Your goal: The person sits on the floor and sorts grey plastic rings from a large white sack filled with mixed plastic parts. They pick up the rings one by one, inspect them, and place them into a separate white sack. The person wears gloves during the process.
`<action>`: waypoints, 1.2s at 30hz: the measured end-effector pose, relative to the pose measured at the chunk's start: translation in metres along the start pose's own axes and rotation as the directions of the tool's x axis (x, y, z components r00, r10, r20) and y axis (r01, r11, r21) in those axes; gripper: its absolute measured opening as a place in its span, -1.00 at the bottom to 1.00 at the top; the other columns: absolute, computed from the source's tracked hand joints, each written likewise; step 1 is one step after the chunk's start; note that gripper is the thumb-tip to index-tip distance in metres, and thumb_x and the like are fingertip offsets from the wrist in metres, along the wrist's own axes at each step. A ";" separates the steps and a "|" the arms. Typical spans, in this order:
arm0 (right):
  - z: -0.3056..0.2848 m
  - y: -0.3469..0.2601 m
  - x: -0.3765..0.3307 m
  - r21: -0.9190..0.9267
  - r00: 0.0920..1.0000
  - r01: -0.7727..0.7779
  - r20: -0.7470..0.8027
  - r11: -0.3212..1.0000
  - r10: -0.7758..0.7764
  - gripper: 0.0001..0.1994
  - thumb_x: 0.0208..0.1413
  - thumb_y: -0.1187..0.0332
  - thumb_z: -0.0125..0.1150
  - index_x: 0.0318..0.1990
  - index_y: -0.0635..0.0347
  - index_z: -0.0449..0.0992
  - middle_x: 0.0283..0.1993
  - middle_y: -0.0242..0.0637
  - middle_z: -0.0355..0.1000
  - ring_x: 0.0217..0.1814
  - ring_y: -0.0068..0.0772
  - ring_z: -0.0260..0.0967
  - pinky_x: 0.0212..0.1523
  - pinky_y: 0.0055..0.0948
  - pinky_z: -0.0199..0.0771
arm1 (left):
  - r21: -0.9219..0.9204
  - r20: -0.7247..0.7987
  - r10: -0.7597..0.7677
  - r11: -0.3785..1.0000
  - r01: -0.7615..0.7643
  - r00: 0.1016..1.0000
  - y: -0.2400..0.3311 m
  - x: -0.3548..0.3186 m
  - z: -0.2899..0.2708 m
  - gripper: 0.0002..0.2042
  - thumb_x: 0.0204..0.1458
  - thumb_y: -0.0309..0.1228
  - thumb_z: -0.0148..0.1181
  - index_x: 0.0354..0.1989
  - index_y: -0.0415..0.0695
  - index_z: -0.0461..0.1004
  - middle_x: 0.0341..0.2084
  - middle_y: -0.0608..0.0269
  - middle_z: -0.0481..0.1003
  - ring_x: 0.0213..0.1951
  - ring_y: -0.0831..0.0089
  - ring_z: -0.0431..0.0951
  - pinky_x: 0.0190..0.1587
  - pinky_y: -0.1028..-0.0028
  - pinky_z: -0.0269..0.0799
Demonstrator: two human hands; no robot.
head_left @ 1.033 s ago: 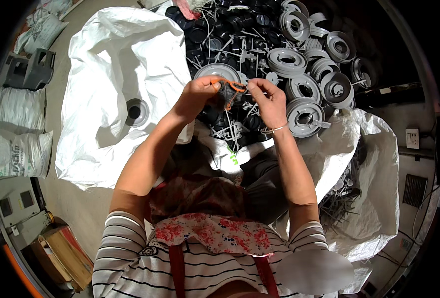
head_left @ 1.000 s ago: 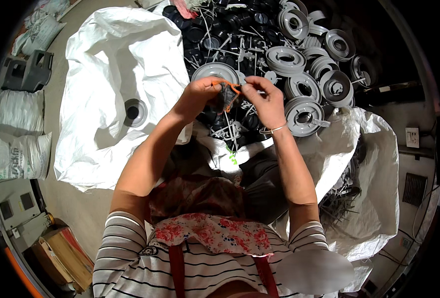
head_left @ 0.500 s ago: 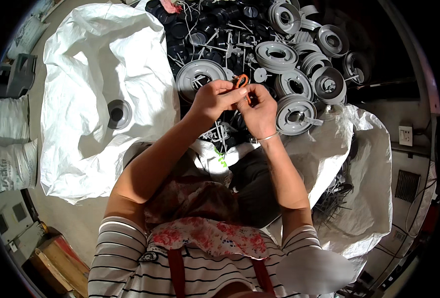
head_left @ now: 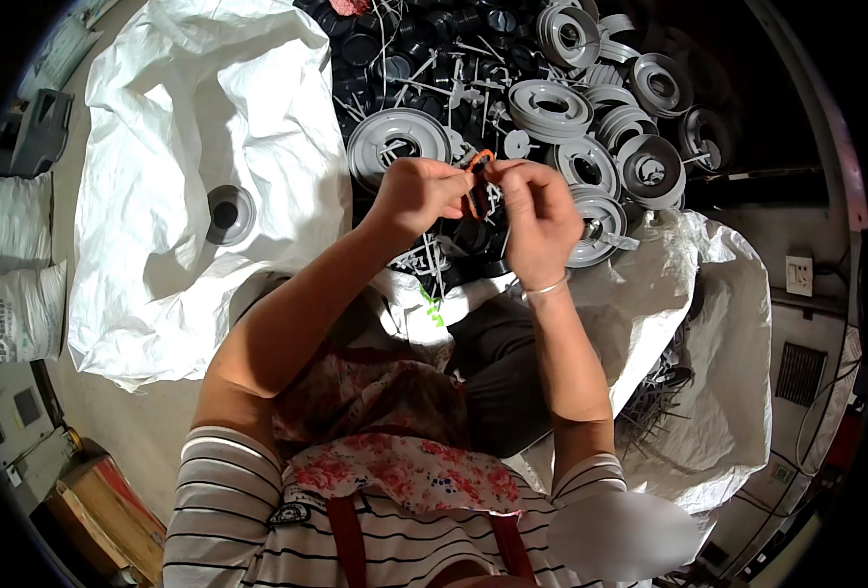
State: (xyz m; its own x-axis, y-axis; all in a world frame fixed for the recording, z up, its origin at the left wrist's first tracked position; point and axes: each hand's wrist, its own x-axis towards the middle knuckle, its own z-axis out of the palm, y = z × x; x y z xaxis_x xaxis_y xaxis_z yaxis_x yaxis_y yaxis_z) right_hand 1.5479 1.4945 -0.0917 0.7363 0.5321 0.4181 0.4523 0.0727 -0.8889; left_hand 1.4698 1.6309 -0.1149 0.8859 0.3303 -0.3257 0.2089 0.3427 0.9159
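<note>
In front of me, over a heap of black and grey plastic parts, my left hand (head_left: 416, 199) pinches a small looped orange thing (head_left: 472, 206). It looks like a slim handle with a dark part along it; its kind is unclear. My right hand (head_left: 542, 211) is closed beside it, thumb and fingertips pressed together at the loop's right side. Whatever those fingertips hold is too small to make out. Below and behind the hands lie thin grey sprues (head_left: 434, 263) and black caps (head_left: 361, 49). A large grey plastic ring (head_left: 362, 157) rests just beyond my left hand.
Stacked grey rings (head_left: 542, 110) fill the right of the heap. At left, a white woven sack (head_left: 150, 294) carries one grey ring (head_left: 246, 218). Another open white sack (head_left: 728, 392) at right holds thin sprues (head_left: 654, 397). A cardboard box (head_left: 120, 519) stands lower left.
My right hand has moved right and slightly away from the left, its fingers more drawn back. The orange thing remains at my left fingertips, now more upright and exposed.
</note>
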 end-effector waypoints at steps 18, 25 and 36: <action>0.001 -0.005 -0.003 -0.590 0.863 0.479 0.454 0.650 -0.223 -0.89 0.00 0.44 0.17 -0.30 0.18 0.44 -0.53 -0.16 0.36 -0.48 -0.07 0.35 -0.49 -0.22 0.34 | -0.050 -0.075 -0.118 0.992 0.114 0.990 0.009 0.000 -0.007 -0.80 0.04 -0.33 0.16 -0.41 -0.25 0.47 -0.50 0.21 0.50 -0.48 0.52 0.50 -0.34 0.54 0.46; -0.011 0.023 -0.011 -0.680 0.752 0.120 0.538 0.723 0.381 -0.79 0.08 0.30 -0.01 -0.35 0.28 0.45 -0.48 0.09 0.44 -0.35 0.09 0.44 -0.36 -0.08 0.42 | 0.376 -0.017 0.397 0.853 -0.362 0.918 -0.009 0.000 0.000 -0.88 -0.13 -0.49 0.19 -0.52 -0.29 0.42 -0.57 0.21 0.47 -0.55 0.50 0.44 -0.44 0.53 0.35; -0.029 0.030 0.010 0.526 0.769 -0.624 0.284 0.577 0.573 -0.84 -0.02 0.70 0.01 -0.26 0.37 0.43 -0.37 -0.34 0.42 -0.43 -0.58 0.33 -0.35 -0.54 0.40 | 0.460 0.433 0.679 0.398 -0.793 0.592 -0.012 -0.020 0.018 -0.87 -0.25 -0.65 0.11 -0.60 -0.27 0.26 -0.64 0.09 0.31 -0.52 0.14 0.36 -0.44 0.31 0.29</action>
State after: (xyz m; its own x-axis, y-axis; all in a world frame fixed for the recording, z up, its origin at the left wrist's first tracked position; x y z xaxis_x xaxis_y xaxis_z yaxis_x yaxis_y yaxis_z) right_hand 1.5839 1.4775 -0.1090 0.6822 0.6904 -0.2408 -0.4635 0.1537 -0.8727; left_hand 1.4570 1.6047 -0.1150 0.8462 0.0473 0.5307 -0.4290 -0.5303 0.7312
